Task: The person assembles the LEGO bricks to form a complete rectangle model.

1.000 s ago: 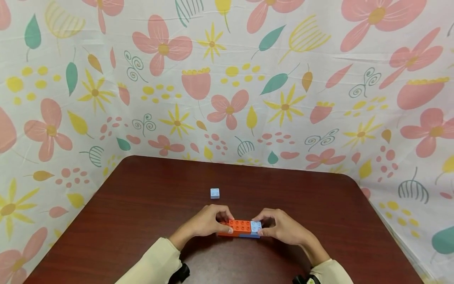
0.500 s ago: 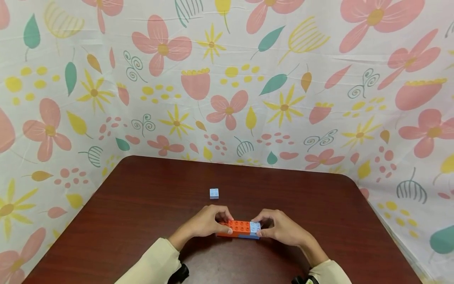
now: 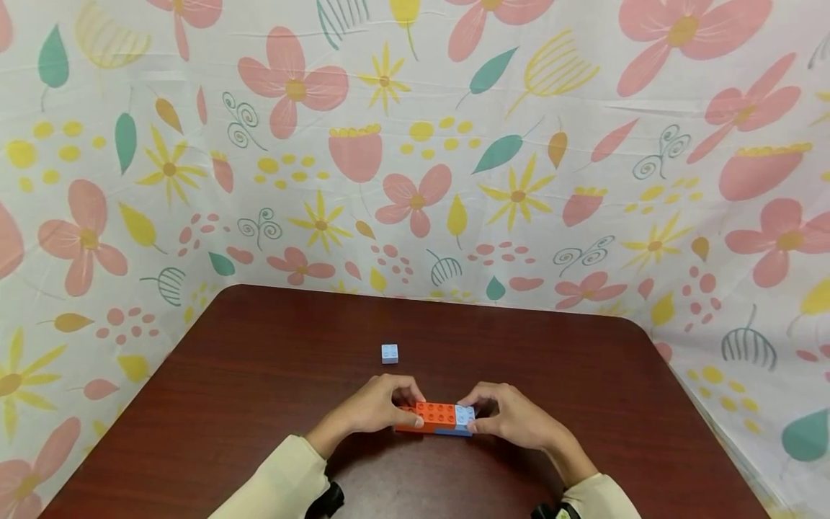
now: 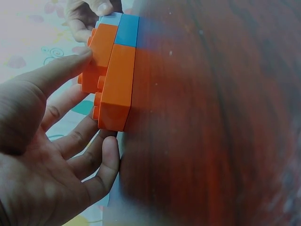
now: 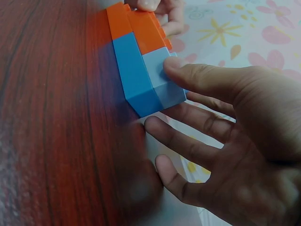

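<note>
Two layers of toy building bricks stand joined on the table in front of the person. On top are an orange brick (image 3: 436, 413) and a light blue brick (image 3: 464, 414). Beneath them lie a longer-looking orange brick (image 4: 117, 80) and a darker blue brick (image 5: 134, 70); the lower orange one sticks out at the left end. The left hand (image 3: 372, 405) pinches the upper orange brick between thumb and fingers. At the other end, the right hand (image 3: 515, 416) pinches the light blue brick, thumb on its near face.
Beyond the hands, a single small light blue brick (image 3: 389, 353) lies on the dark wood table (image 3: 292, 331). A flowered cloth (image 3: 415, 144) hangs behind the table and along its sides.
</note>
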A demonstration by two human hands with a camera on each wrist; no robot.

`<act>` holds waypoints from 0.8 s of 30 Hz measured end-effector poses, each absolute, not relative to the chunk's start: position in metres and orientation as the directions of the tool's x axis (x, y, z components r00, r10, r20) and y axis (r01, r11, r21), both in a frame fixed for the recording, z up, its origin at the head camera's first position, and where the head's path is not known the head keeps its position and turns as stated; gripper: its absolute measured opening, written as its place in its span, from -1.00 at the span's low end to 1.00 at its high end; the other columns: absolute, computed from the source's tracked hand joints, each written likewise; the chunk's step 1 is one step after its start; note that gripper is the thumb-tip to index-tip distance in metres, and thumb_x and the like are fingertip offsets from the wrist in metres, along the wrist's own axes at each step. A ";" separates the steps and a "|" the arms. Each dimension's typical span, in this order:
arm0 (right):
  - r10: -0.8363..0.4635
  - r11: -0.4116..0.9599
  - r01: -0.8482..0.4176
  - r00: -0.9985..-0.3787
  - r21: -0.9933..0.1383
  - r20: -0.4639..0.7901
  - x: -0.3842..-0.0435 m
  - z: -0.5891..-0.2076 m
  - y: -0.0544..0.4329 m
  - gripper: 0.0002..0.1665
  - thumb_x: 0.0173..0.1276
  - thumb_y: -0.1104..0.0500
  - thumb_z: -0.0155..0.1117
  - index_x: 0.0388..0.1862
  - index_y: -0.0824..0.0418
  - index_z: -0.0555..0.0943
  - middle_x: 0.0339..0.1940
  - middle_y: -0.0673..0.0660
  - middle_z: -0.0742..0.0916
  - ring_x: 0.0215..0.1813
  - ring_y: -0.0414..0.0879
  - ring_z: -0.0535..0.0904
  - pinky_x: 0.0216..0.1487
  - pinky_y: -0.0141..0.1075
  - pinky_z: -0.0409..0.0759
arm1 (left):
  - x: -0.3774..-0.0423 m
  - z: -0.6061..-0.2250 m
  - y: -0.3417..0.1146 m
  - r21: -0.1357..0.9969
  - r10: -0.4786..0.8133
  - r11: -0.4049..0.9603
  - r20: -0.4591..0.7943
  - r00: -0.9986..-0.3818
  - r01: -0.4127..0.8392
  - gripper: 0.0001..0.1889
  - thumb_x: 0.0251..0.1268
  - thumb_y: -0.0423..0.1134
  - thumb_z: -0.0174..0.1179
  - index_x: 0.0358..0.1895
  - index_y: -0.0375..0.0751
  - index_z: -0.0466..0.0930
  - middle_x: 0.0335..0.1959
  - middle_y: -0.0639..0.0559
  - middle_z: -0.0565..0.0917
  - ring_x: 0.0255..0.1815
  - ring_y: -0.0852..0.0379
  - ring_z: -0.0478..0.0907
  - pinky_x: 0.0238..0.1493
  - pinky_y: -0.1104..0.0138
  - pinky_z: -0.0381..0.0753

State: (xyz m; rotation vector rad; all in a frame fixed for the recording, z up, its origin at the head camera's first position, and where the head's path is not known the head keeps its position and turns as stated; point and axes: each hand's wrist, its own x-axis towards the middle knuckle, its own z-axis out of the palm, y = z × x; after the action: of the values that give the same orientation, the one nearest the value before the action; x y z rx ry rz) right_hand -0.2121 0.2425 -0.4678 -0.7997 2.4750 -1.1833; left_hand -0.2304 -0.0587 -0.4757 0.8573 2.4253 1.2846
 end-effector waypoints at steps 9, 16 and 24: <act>-0.598 0.501 -0.346 -0.801 -0.793 -0.029 -0.212 -0.468 0.243 -0.71 0.39 0.08 0.45 0.07 -0.01 0.71 0.00 0.05 0.75 -0.10 -0.20 0.64 -0.11 -0.35 0.65 | -0.235 -0.477 -0.060 0.807 0.618 0.456 0.017 -0.786 0.376 -0.77 0.18 -0.09 0.53 -0.12 0.10 0.73 -0.23 0.22 0.74 -0.23 0.34 0.64 -0.07 0.40 0.62; -0.598 0.485 -0.337 -0.801 -0.807 -0.025 -0.211 -0.468 0.244 -0.71 0.39 0.11 0.46 0.07 0.02 0.71 -0.04 0.07 0.75 -0.14 -0.21 0.63 -0.15 -0.36 0.65 | -0.244 -0.463 -0.072 0.812 0.617 0.420 0.072 -0.784 0.405 -0.69 0.26 -0.10 0.48 0.01 -0.11 0.72 -0.08 0.01 0.77 -0.10 0.20 0.67 0.02 0.35 0.64; -0.606 0.473 -0.345 -0.795 -0.811 -0.015 -0.211 -0.469 0.245 -0.70 0.39 0.11 0.46 0.08 0.04 0.71 -0.07 0.08 0.76 -0.15 -0.21 0.65 -0.18 -0.37 0.65 | -0.256 -0.452 -0.077 0.806 0.586 0.420 0.108 -0.803 0.416 -0.67 0.26 -0.12 0.48 0.02 -0.16 0.71 -0.04 -0.13 0.77 -0.08 0.17 0.68 0.05 0.32 0.65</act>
State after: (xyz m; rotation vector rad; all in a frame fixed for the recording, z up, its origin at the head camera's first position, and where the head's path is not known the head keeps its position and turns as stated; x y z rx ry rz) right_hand -0.2106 0.2454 -0.4690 -0.8079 2.4239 -1.2314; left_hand -0.2564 -0.0766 -0.4519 0.8870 2.4819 1.3265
